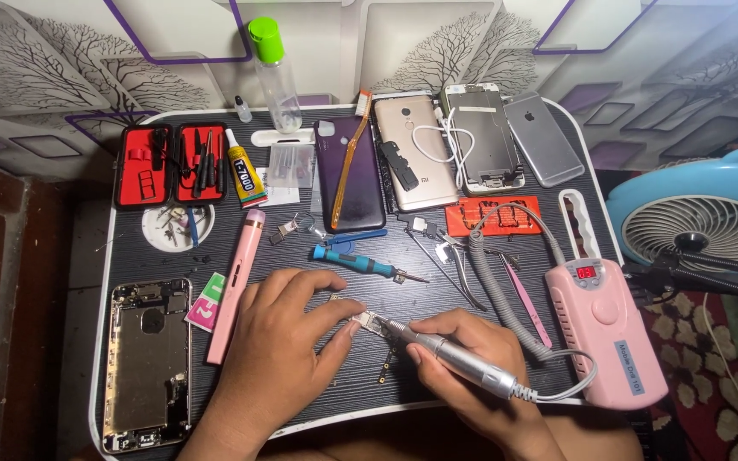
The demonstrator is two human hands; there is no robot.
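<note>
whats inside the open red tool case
The red tool case holds a row of dark slim tools in its right half and a few small pieces in the left; what lies beneath them is covered.

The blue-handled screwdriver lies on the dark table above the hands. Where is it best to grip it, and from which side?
Probably grip the blue-handled screwdriver on its thick blue handle, the left portion, coming from above. It lies flat, slightly slanted, with its thin metal tip pointing right. The handle is the widest part, and the dark table is bare on both long sides of it, so fingers could close across it. The left hand is nearer.
</note>
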